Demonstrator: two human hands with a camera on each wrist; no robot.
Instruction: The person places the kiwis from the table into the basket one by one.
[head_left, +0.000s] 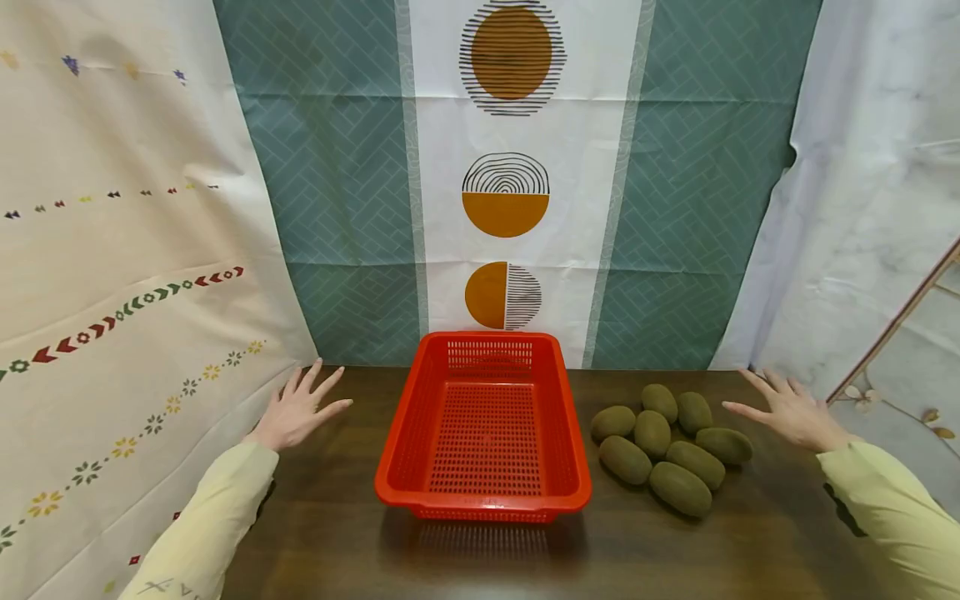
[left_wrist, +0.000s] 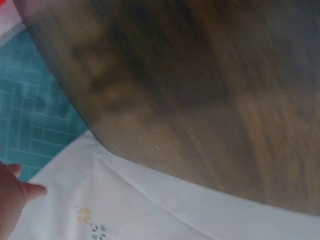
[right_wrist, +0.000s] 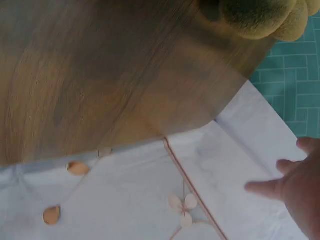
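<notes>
Sleeves nearest — left hand and right hand spread, empty, by the surface's far corners. I judge pre-contact; next calls for reaching a kiwi.

Left grip and right grip empty, fingers spread, arms apart

Curtained-off, room type unclear: patterned cloths around dark wooden table.
</notes>
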